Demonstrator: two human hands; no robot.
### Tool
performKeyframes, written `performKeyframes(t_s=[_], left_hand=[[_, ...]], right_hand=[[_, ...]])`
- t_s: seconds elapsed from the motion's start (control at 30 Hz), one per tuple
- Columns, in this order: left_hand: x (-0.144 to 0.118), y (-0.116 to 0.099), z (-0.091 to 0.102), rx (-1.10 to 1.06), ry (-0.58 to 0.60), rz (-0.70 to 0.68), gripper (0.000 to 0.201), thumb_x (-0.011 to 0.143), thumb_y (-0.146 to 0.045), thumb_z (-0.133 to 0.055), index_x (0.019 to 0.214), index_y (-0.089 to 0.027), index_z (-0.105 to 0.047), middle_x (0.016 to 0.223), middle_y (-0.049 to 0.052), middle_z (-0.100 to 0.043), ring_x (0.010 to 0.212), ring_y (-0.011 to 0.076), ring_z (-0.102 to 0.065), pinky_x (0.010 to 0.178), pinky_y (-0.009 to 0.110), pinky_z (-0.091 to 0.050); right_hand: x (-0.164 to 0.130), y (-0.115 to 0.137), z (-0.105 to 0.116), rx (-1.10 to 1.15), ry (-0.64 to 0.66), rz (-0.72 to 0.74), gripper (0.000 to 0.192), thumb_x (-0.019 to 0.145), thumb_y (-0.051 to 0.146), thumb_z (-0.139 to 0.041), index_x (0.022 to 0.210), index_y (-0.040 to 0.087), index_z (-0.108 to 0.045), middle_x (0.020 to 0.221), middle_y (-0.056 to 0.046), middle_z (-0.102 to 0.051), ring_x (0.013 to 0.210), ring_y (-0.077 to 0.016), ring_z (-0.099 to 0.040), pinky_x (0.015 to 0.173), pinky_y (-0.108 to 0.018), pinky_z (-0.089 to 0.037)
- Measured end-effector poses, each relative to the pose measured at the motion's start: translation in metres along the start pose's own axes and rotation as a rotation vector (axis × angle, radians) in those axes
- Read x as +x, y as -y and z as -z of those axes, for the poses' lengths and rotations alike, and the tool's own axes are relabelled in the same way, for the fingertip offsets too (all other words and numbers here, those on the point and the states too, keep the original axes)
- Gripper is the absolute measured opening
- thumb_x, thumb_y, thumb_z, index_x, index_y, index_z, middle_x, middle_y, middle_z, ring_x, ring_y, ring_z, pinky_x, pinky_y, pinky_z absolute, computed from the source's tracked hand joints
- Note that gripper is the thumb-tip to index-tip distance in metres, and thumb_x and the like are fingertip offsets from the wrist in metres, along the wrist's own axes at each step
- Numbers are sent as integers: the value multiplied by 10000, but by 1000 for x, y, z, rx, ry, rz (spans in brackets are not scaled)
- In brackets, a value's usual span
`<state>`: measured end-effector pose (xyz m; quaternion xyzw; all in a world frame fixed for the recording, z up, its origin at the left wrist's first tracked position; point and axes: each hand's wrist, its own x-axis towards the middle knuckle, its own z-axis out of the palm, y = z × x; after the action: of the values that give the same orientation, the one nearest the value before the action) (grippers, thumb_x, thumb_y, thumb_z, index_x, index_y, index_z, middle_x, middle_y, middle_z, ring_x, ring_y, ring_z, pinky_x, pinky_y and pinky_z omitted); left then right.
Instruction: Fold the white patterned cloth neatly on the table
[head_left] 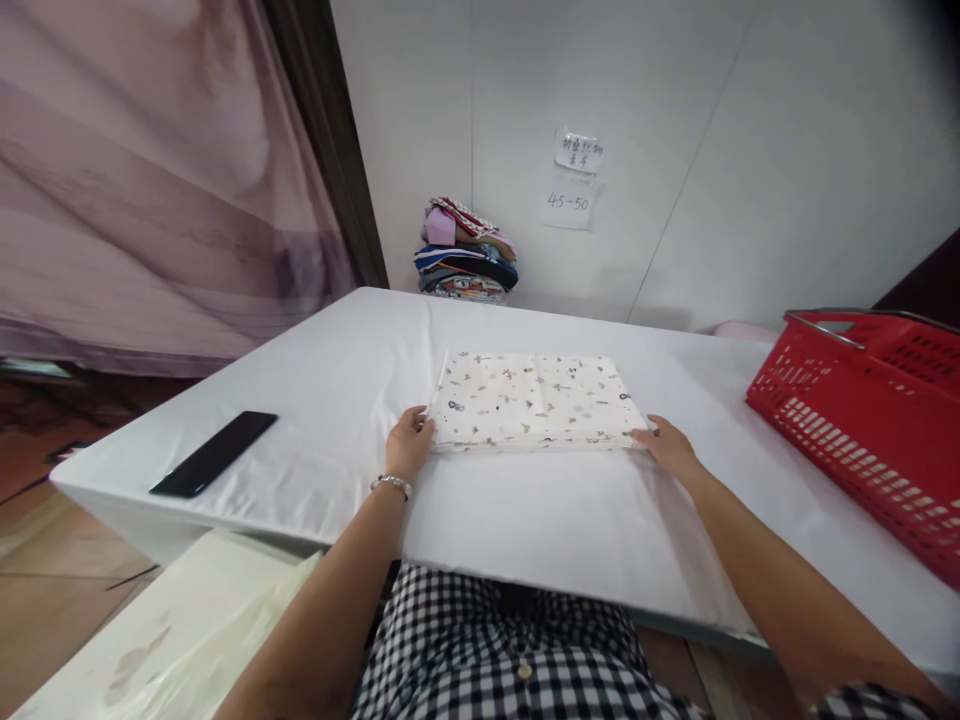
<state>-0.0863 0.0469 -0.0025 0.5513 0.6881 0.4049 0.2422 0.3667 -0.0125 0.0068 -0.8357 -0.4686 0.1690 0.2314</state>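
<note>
A folded white cloth (pixel 531 400) with a small scattered print lies flat on the white-covered table (pixel 517 510) in front of me. Its layers show along the near edge. My left hand (pixel 410 443) grips the cloth's near left corner, fingers curled around the edge; a bracelet circles that wrist. At the near right corner, my right hand (pixel 667 446) pinches the cloth between thumb and fingers. Parts of the fingers on both sides are hidden by the cloth and the hands themselves.
A red plastic basket (pixel 862 430) with a metal handle stands at the right. A black phone-like slab (pixel 215 454) lies at the left. Behind the table is a pile of folded fabrics (pixel 466 258), near paper signs (pixel 570 204) on the wall. A pink curtain (pixel 150 180) hangs left.
</note>
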Motion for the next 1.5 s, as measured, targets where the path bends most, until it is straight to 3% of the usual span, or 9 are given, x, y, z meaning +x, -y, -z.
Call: performKeyframes(t_s=[0.1, 0.23, 0.33, 0.43, 0.63, 0.8, 1.03, 1.27, 1.5], left_hand=[[0, 1, 0, -11, -15, -2, 381, 740, -278, -521, 1117, -229, -542, 933, 9, -663, 755, 128, -610, 691, 236, -466], [-2, 2, 0, 14, 0, -21, 392, 750, -286, -503, 1138, -235, -521, 939, 5, -654, 733, 126, -603, 673, 235, -461], [-4, 0, 1, 50, 24, -8, 382, 752, -292, -496, 1127, -229, -528, 960, 13, -650, 754, 135, -603, 682, 241, -459], [0, -5, 4, 86, 46, 39, 400, 747, -299, -504, 1138, -219, -524, 985, 27, -654, 812, 155, -610, 717, 253, -459], [25, -31, 8, 220, 217, 215, 631, 732, -443, -547, 1287, -174, -412, 1115, 108, -626, 928, 242, -616, 736, 311, -464], [58, -46, -8, 223, 199, 273, 671, 713, -452, -583, 1283, -133, -428, 1245, 157, -545, 1095, 286, -544, 804, 323, -452], [110, -59, -34, 182, 186, 312, 548, 673, -442, -618, 1103, -105, -575, 1110, 183, -619, 970, 306, -612, 713, 330, -471], [156, -67, -62, 217, 164, 347, 500, 630, -534, -635, 924, -129, -638, 900, 181, -671, 800, 354, -636, 602, 406, -474], [173, -59, -77, 237, 56, 235, 558, 734, -467, -579, 1153, -101, -538, 1125, 163, -610, 1047, 286, -568, 840, 353, -454]], right_hand=[[3, 0, 1, 24, -18, 48, 498, 723, 341, -528, 1202, 205, -523, 862, -32, -640, 750, -189, -593, 637, -271, -443], [2, -2, -2, -40, -17, 45, 481, 733, 378, -505, 1186, 218, -531, 869, -41, -647, 752, -205, -600, 614, -284, -438], [5, 0, -2, -148, 80, 19, 490, 733, 393, -514, 1196, 235, -529, 973, -63, -654, 826, -234, -614, 677, -317, -452], [16, 4, 0, -210, 116, 11, 619, 739, 424, -523, 1311, 205, -429, 1142, -102, -607, 1001, -276, -581, 793, -353, -450], [53, 20, -1, -173, 117, -11, 683, 755, 452, -537, 1353, 164, -377, 1310, -135, -491, 1189, -304, -463, 946, -383, -388], [83, 44, -8, -17, 113, -63, 646, 743, 404, -570, 1324, 164, -419, 1286, -145, -512, 1160, -294, -493, 910, -361, -424], [124, 66, -19, 18, 101, -45, 663, 738, 388, -570, 1330, 140, -401, 1162, -162, -595, 949, -281, -612, 787, -353, -479], [166, 73, -37, -18, 47, -2, 645, 740, 433, -567, 1308, 164, -422, 1261, -153, -522, 1132, -311, -501, 884, -358, -428], [172, 64, -43, -88, -44, 55, 564, 829, 504, -429, 1304, 200, -424, 1260, -120, -525, 1140, -274, -481, 912, -349, -388]])
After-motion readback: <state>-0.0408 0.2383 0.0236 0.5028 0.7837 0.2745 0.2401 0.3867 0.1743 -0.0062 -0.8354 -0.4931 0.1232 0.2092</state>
